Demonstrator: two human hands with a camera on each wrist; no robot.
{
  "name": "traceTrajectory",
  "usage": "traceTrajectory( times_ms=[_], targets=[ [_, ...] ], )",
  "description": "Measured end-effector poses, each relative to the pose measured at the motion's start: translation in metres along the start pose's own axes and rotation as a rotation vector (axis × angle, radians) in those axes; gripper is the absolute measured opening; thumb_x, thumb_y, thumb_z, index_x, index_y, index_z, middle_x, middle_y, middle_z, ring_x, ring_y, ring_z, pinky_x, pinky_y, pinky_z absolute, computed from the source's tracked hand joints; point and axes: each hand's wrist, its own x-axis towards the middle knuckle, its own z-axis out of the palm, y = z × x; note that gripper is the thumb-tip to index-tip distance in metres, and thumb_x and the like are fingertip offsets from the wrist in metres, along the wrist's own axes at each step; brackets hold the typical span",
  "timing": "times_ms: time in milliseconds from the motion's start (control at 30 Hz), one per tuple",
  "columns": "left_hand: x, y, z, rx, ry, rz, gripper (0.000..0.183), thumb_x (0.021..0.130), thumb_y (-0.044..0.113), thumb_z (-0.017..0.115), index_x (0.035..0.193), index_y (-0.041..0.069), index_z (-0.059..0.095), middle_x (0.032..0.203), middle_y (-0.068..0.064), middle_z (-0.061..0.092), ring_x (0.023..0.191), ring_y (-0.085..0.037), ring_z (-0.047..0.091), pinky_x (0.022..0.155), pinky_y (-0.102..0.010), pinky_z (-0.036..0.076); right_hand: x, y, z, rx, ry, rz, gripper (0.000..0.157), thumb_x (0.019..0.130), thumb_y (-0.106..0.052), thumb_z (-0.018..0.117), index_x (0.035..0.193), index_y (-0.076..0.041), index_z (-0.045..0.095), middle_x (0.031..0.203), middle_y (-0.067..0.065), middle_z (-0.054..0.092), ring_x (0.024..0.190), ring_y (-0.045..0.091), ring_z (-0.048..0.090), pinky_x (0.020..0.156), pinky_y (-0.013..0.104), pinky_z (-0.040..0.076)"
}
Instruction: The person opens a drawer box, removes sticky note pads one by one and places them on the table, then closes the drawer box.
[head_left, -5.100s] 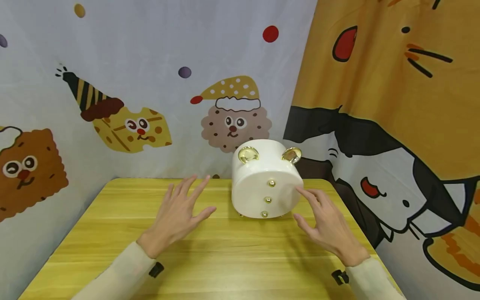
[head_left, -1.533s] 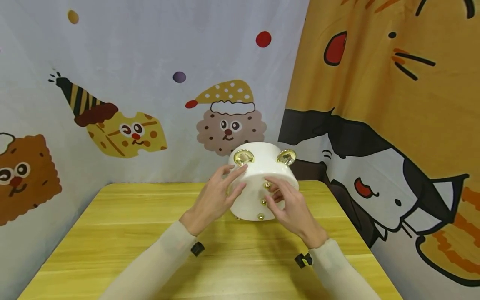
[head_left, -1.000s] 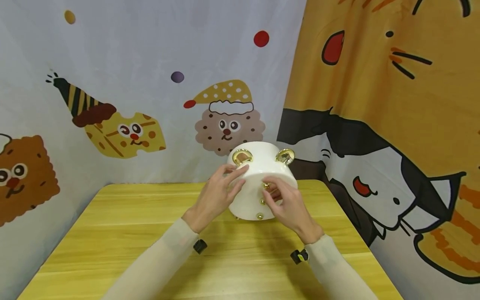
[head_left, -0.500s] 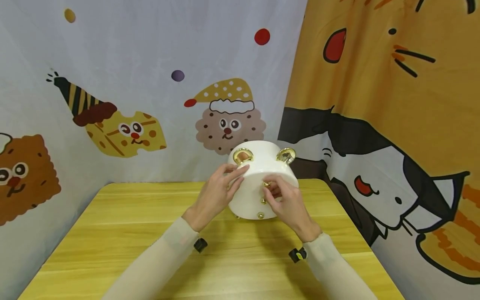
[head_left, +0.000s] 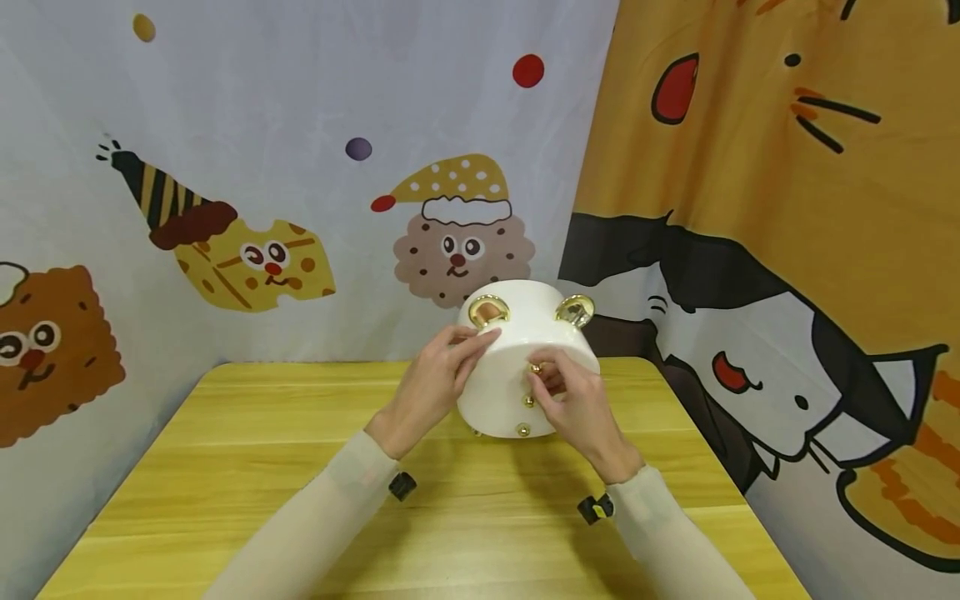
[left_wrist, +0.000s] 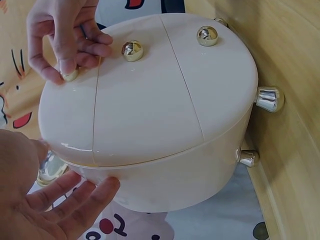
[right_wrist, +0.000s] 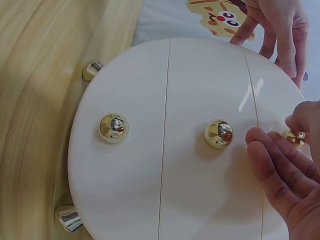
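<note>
A glossy white oval drawer box (head_left: 491, 396) stands on short gold feet, with two gold ears on top. Seams split its front into three drawers, each with a round gold knob. My right hand (head_left: 581, 404) pinches the top knob (right_wrist: 296, 138) between thumb and index finger. The middle knob (right_wrist: 218, 134) and bottom knob (right_wrist: 113, 128) are untouched. At the box's upper left, my left hand (head_left: 431, 375) rests its fairly straight fingers (left_wrist: 82, 207) against the side, below the left ear (head_left: 489, 311). All drawers look flush.
The box stands near the far edge of a yellow wood-grain table (head_left: 300, 517). Right behind it hangs a pale cartoon-printed cloth (head_left: 285, 100), and an orange printed curtain (head_left: 750, 167) closes off the right side. Both sleeves carry small black wrist pieces.
Both hands have come inward from beside the box. My left hand now rests on its upper left side; my right has taken hold of the top knob. The box appears unmoved.
</note>
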Motion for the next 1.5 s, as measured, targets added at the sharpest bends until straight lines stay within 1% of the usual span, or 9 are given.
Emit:
traceTrajectory(
  times_ms=[167,300,400,767,1067,1300,1500],
  targets=[
    [0.001,-0.001,-0.001,-0.011,0.002,0.007,0.04,0.118,0.01,0.069,0.156,0.02,0.077,0.135,-0.016,0.076,0.114,-0.03,0.078,0.094,-0.04,0.072,-0.001,0.0,0.001,0.001,-0.001,0.0,0.028,0.102,0.002,0.087,0.125,-0.005,0.074,0.089,0.006,0.081,0.074,0.015,0.08,0.069,0.03,0.071],
    [0.003,-0.002,-0.002,-0.029,0.004,0.016,0.04,0.118,0.009,0.069,0.155,0.02,0.078,0.134,-0.017,0.076,0.113,-0.03,0.078,0.094,-0.042,0.072,-0.001,0.0,0.0,0.001,0.001,0.0,0.027,0.101,0.002,0.087,0.124,-0.005,0.074,0.088,0.006,0.08,0.073,0.015,0.079,0.067,0.03,0.07],
    [0.004,-0.003,-0.002,-0.05,-0.001,0.007,0.039,0.117,0.009,0.069,0.154,0.02,0.079,0.133,-0.016,0.076,0.111,-0.029,0.077,0.093,-0.041,0.071,0.0,-0.001,-0.001,0.0,-0.002,0.002,0.028,0.101,0.002,0.088,0.124,-0.005,0.074,0.088,0.006,0.08,0.073,0.014,0.079,0.067,0.03,0.07],
    [0.005,-0.005,-0.003,-0.079,-0.015,-0.005,0.039,0.117,0.01,0.069,0.153,0.021,0.08,0.134,-0.017,0.075,0.118,-0.03,0.079,0.098,-0.042,0.071,0.0,-0.005,-0.005,0.006,-0.012,0.007,0.027,0.101,0.001,0.088,0.123,-0.005,0.074,0.086,0.007,0.08,0.072,0.013,0.079,0.066,0.03,0.069],
    [0.004,-0.006,-0.003,-0.066,-0.029,-0.006,0.04,0.117,0.008,0.069,0.154,0.021,0.079,0.136,-0.017,0.074,0.121,-0.03,0.079,0.1,-0.041,0.071,0.0,-0.006,-0.006,-0.002,-0.021,-0.002,0.027,0.101,0.001,0.088,0.123,-0.006,0.073,0.086,0.005,0.079,0.071,0.012,0.078,0.066,0.028,0.069],
    [0.006,-0.005,-0.005,-0.057,-0.027,0.004,0.039,0.117,0.01,0.069,0.153,0.02,0.079,0.134,-0.016,0.075,0.117,-0.028,0.078,0.096,-0.04,0.071,0.0,-0.008,-0.009,-0.006,-0.031,-0.003,0.028,0.101,-0.001,0.088,0.124,-0.007,0.073,0.086,0.004,0.078,0.07,0.01,0.076,0.065,0.028,0.068],
    [0.005,-0.004,-0.005,-0.071,-0.05,-0.025,0.039,0.119,0.013,0.067,0.155,0.022,0.078,0.132,-0.014,0.074,0.111,-0.026,0.076,0.093,-0.037,0.07,-0.001,-0.008,-0.01,-0.005,-0.037,-0.011,0.028,0.101,0.001,0.088,0.124,-0.007,0.073,0.086,0.003,0.079,0.069,0.009,0.075,0.064,0.026,0.067]
  ],
)
